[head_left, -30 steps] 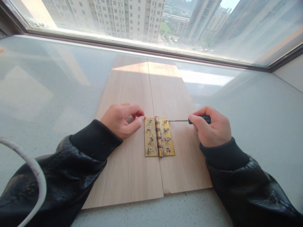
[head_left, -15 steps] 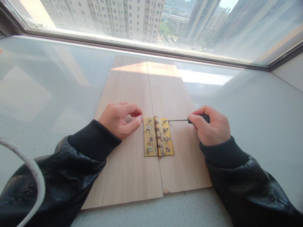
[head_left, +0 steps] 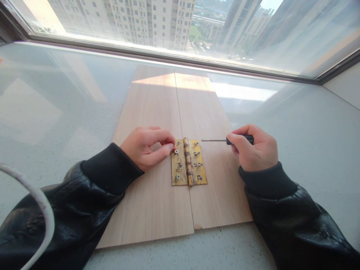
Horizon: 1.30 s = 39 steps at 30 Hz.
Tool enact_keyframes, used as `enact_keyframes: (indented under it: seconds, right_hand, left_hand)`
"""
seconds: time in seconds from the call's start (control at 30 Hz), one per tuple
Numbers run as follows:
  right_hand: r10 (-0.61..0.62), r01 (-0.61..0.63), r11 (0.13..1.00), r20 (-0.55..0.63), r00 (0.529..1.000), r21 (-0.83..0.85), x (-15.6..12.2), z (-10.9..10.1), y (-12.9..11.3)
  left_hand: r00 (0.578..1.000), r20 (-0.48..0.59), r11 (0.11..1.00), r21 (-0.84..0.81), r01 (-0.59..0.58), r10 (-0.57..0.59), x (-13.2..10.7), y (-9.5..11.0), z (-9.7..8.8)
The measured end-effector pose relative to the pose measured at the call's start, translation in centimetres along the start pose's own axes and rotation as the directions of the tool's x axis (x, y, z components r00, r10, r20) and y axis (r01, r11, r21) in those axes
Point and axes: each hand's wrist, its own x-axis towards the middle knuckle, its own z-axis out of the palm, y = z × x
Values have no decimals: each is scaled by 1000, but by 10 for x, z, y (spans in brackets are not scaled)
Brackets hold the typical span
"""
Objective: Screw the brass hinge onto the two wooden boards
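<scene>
A worn brass hinge (head_left: pixel 181 170) lies over the seam between two pale wooden boards (head_left: pixel 149 210), with several cross-head screws standing in its leaves. My left hand (head_left: pixel 149 146) is closed in a pinch at the hinge's left edge, its fingertips close beside an upper-left screw (head_left: pixel 176 151). Whether they touch that screw or hold anything is hidden. My right hand (head_left: pixel 255 148) grips the black handle of a screwdriver (head_left: pixel 213 140). Its thin shaft points left, the tip just off the hinge's upper right corner and apart from the screws.
The boards rest on a white speckled sill (head_left: pixel 70 123) in front of a window frame (head_left: pixel 157 62). A white cable (head_left: pixel 42 206) curves through the lower left. One board has a chipped corner (head_left: pixel 198 226) at the near end of the seam.
My right hand has drawn the screwdriver to the right, its tip leaving the upper right screw. My left hand has shifted right, bringing its fingertips over the hinge's left edge.
</scene>
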Motion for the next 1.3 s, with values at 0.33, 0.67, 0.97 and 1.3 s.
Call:
enact_keyframes:
  seconds: [0.33, 0.67, 0.97, 1.3]
  right_hand:
    - [16, -16, 1000, 14, 1000, -2, 0, 0, -2]
    - [70, -72, 996, 28, 997, 55, -1, 4, -1]
    - [166, -172, 977, 57, 984, 129, 0, 10, -2]
    - [111, -112, 993, 20, 994, 49, 1, 4, -1]
  left_hand:
    - [989, -54, 972, 182, 148, -140, -2, -1, 2]
    - [985, 168, 988, 141, -68, 44, 1, -19, -5]
    - [982, 183, 982, 174, -68, 36, 1, -25, -3]
    - [975, 222, 984, 177, -31, -9, 2, -17, -8]
